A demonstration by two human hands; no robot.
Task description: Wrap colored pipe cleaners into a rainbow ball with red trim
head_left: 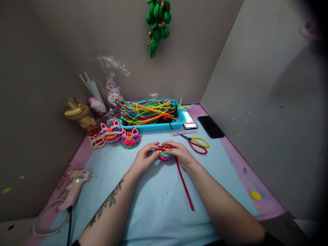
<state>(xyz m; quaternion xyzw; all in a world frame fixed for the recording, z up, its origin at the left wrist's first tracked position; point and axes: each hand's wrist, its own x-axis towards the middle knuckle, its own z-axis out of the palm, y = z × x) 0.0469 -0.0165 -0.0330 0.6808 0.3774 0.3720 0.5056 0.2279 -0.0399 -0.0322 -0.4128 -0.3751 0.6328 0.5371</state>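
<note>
Between my two hands, over the middle of the blue cloth, is a small striped craft piece in rainbow colours with red on top. My left hand pinches its left side with thumb and fingers. On its right side, my right hand grips the piece near a red fuzzy stem, whose long tail hangs down to the right below that hand. My fingertips partly hide the upper edge of the piece.
Behind the hands is a blue tray of colourful stems. Scissors and a black phone lie right. Finished animal faces sit left, a pink glue gun nearer. A yellow disc lies far right.
</note>
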